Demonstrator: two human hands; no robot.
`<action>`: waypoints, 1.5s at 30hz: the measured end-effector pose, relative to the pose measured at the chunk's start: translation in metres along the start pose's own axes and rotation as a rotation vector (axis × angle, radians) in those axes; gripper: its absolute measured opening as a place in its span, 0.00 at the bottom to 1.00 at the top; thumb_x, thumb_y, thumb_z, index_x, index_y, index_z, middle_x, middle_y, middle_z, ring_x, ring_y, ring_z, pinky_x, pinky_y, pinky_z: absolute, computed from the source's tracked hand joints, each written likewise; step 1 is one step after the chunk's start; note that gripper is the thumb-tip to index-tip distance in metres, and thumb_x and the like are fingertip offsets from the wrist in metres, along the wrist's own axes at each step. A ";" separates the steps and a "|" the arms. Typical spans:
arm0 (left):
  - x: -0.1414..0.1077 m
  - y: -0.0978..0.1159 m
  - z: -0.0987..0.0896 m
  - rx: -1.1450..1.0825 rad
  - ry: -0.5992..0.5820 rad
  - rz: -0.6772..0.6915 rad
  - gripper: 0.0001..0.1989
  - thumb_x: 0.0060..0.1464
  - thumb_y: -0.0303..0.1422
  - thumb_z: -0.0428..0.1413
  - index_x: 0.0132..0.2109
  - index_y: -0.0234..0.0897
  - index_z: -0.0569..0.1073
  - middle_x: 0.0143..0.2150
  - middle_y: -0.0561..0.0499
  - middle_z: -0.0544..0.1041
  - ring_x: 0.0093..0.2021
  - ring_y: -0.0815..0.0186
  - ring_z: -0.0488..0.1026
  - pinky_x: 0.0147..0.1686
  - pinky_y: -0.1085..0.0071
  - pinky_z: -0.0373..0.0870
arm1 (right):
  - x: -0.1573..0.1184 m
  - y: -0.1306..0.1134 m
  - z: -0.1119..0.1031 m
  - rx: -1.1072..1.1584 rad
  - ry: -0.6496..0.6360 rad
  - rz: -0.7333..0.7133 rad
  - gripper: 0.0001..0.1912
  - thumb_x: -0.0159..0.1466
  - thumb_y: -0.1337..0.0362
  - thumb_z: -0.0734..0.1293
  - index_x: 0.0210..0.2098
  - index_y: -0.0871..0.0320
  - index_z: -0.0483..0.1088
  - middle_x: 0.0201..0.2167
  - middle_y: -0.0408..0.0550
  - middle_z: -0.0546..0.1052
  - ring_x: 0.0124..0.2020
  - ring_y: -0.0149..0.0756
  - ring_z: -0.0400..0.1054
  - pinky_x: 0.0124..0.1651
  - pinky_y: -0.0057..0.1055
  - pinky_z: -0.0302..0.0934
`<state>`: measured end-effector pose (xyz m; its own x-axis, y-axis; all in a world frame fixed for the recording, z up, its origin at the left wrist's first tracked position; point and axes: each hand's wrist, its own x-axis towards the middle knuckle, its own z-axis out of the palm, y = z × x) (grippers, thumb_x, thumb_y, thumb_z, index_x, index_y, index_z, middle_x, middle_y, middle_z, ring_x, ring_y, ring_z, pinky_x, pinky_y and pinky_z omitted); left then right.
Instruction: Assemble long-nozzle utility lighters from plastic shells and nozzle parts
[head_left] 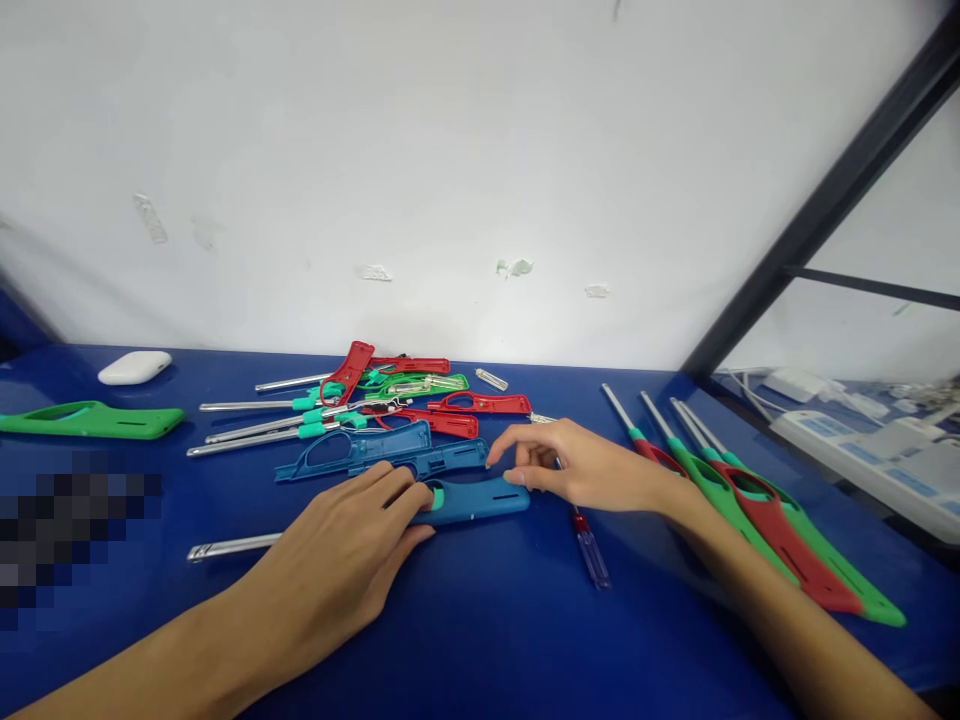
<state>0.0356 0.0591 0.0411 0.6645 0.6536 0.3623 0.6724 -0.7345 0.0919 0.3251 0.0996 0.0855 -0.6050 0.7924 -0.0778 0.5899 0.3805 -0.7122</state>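
A blue long-necked lighter [480, 503] lies on the table with its metal tube pointing left. My left hand [352, 540] is closed around its handle near the teal trigger, covering the middle part. Over the handle's right end is my right hand [577, 465], its thumb tip at the blue casing and its index finger curled apart from the thumb. Just behind, two opened blue casing halves [375, 447] lie near the fingers. A screwdriver [590, 550] with a clear purplish-red handle rests below my right hand, its shaft partly hidden.
Behind are red casing halves [487, 403], a green casing [442, 383] and metal lighter tubes [251, 436]. Several red and green lighters [795, 530] lie at right, beside a dark metal frame [825, 200] and power strip [862, 465]. Leftward are a green lighter handle [112, 421] and white case [135, 367].
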 end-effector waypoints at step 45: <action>0.000 -0.008 0.003 -0.076 -0.029 0.001 0.07 0.71 0.33 0.49 0.44 0.41 0.71 0.40 0.51 0.75 0.40 0.58 0.74 0.39 0.62 0.69 | 0.006 0.013 -0.011 0.227 0.006 0.107 0.20 0.66 0.45 0.71 0.39 0.57 0.75 0.27 0.42 0.80 0.29 0.30 0.75 0.34 0.26 0.67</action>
<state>0.0310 0.0651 0.0378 0.6753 0.6568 0.3355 0.6455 -0.7464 0.1619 0.3348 0.1144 0.0834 -0.5425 0.8251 -0.1576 0.5147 0.1783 -0.8387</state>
